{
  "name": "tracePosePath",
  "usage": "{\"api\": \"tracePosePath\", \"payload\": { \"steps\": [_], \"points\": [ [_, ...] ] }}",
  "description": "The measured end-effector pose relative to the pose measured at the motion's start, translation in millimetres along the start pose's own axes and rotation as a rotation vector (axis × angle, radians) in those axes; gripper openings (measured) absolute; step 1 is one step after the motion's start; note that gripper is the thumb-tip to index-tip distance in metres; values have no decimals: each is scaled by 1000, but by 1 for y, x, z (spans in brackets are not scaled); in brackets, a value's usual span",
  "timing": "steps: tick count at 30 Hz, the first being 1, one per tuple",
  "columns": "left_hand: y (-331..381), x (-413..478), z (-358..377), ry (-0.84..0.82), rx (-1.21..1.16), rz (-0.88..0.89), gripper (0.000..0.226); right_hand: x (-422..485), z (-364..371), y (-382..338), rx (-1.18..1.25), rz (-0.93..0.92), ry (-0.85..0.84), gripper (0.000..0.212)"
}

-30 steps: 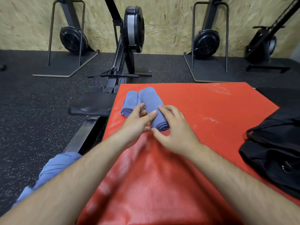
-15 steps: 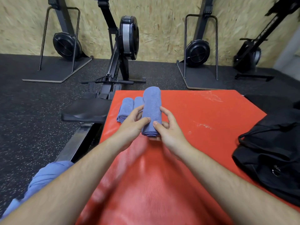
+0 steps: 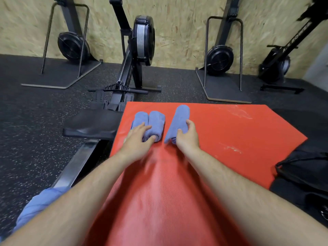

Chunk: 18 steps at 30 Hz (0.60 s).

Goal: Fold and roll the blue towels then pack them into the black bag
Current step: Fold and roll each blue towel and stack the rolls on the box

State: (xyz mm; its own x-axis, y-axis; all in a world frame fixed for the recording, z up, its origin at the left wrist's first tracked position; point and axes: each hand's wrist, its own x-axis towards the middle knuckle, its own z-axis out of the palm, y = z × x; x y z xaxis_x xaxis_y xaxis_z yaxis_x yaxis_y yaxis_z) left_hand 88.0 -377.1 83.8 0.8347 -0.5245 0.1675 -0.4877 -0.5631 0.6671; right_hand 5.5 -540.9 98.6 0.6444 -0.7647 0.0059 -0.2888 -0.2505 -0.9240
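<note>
Three rolled blue towels are on the red mat. My right hand grips one rolled towel near its lower end, and the roll points up and away from me. Two more rolls lie side by side at the mat's far left: the left roll and the right roll. My left hand reaches over this pair, its fingers lying on both and its thumb at the near end of the right roll. The black bag lies at the right edge, partly out of view.
More blue cloth lies on the floor at lower left. A rowing machine's rail and seat run along the mat's left side. Other black gym machines stand against the wooden wall on the dark speckled floor.
Both hands held one roll together before. Now my right hand alone holds it, shifted to the right, and my left hand has gone left onto the two rolls lying on the mat.
</note>
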Motion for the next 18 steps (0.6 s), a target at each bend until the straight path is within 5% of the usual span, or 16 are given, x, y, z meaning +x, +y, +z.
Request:
{"api": "tracePosePath", "payload": {
  "steps": [5, 18],
  "points": [
    [-26, 6, 0, -52, 88, -75, 58, 39, 13, 10, -162, 106, -60, 52],
    [-36, 8, 2, -165, 51, -37, 63, 47, 33, 23, -522, 21, -276, 59]
  ]
}}
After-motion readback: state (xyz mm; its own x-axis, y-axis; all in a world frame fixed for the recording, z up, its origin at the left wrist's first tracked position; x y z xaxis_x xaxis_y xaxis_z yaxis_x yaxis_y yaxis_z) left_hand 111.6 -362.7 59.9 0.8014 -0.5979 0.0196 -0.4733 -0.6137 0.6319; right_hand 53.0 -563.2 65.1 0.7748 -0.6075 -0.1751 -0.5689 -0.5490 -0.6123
